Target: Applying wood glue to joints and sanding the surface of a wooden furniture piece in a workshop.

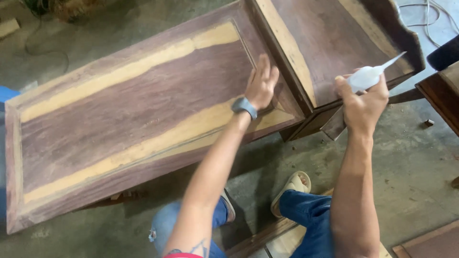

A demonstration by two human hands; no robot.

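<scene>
a person is crouching over a large wooden panel with dark grain and pale yellow streaks, lying above a concrete floor. the left hand is pressing flat and open on the panel's right end, a blue watch on its wrist. the right hand is closing around a white squeeze bottle, its nozzle pointing toward an adjoining wooden piece.
</scene>
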